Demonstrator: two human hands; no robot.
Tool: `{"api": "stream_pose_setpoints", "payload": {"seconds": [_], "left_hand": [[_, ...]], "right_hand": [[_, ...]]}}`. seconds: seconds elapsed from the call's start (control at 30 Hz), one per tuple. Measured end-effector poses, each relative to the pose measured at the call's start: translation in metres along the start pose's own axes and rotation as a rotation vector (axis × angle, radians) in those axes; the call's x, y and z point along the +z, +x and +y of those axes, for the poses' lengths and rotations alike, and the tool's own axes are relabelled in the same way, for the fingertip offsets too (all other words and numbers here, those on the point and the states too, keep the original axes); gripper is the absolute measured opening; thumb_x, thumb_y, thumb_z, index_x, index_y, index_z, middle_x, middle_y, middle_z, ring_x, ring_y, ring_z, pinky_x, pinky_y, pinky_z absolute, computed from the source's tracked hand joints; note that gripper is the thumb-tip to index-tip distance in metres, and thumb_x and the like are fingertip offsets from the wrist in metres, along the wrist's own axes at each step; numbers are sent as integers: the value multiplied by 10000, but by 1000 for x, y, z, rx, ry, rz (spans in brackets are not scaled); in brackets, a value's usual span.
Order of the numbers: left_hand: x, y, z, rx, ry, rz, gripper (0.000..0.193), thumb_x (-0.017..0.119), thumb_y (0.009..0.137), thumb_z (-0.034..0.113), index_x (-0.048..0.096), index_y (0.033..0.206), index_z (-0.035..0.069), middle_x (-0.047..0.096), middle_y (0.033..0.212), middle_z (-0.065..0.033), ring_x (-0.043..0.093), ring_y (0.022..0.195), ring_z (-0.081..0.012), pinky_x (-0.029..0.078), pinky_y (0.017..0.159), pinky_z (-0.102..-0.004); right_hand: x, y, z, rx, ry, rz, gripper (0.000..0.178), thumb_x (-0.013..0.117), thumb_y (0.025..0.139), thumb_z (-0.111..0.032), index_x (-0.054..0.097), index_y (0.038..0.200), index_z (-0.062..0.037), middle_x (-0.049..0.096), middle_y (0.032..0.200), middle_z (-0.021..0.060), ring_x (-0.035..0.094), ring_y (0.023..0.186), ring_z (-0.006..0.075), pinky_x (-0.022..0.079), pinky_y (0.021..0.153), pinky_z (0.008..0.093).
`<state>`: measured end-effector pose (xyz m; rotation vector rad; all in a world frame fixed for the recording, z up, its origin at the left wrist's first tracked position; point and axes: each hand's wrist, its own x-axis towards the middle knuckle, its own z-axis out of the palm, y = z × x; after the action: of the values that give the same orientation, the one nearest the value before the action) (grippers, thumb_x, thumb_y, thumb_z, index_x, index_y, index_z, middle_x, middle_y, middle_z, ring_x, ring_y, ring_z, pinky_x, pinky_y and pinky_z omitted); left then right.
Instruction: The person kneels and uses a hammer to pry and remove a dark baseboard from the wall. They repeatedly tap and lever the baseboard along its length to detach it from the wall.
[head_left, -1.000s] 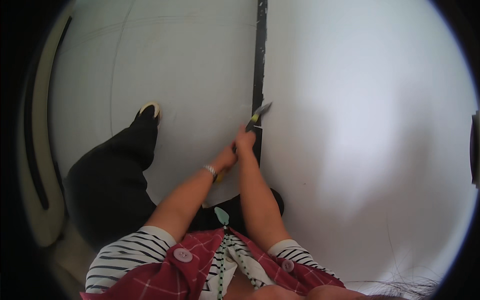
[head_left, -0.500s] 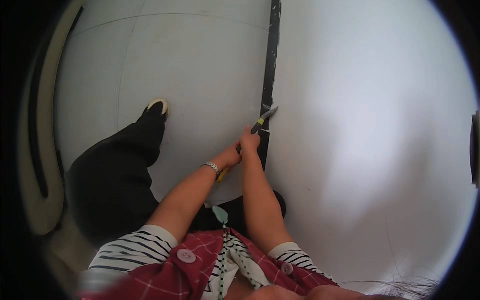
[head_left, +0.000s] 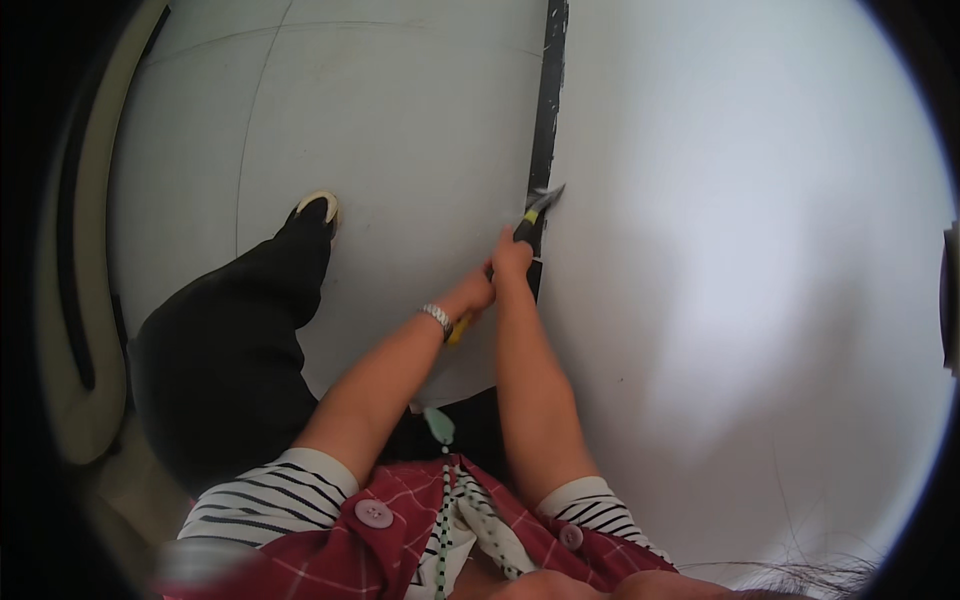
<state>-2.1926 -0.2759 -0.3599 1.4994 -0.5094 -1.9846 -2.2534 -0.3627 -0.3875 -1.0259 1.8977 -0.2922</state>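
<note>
Both my hands are wrapped round a long-handled tool that looks like a claw hammer (head_left: 524, 226), with a black grip, a lime-yellow collar and a yellow butt end. My right hand (head_left: 512, 258) grips it nearer the head. Just behind it, my left hand (head_left: 474, 292) holds the lower handle, a metal watch or bracelet (head_left: 437, 317) on its wrist. The grey metal head lies at the black skirting strip (head_left: 546, 120), its pointed tip at the white wall. White flecks mark the strip's wall-side edge. My fingers hide part of the handle.
The pale tiled floor (head_left: 400, 120) spreads left of the strip, and the white wall (head_left: 720, 250) rises on the right. My left leg (head_left: 225, 330) and shoe (head_left: 320, 205) are planted at the left. A curved beige furniture edge (head_left: 95, 400) borders the far left.
Both hands and the hammer have moved forward along the skirting strip and slightly right. The grip on the handle stays about the same, and my left foot has not moved.
</note>
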Motion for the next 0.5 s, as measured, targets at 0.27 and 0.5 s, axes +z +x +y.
{"api": "stream_pose_setpoints", "payload": {"seconds": [0.27,0.5], "left_hand": [[23,-4,-67,142,141,17,620,578,883,270,301,1426,156,640,1035,-181,651,741,-241,516,608,-366],[8,-16,48,-62,106,-80,643,610,868,312,332,1404,92,651,1008,-183,660,772,-271,516,619,-382]], "right_hand": [[-1,-32,63,-110,-457,255,616,512,911,-451,574,747,139,632,664,234,640,547,321,512,538,411],[-14,11,-22,-18,-82,85,545,493,931,-415,526,712,83,589,575,203,614,527,335,488,514,404]]}}
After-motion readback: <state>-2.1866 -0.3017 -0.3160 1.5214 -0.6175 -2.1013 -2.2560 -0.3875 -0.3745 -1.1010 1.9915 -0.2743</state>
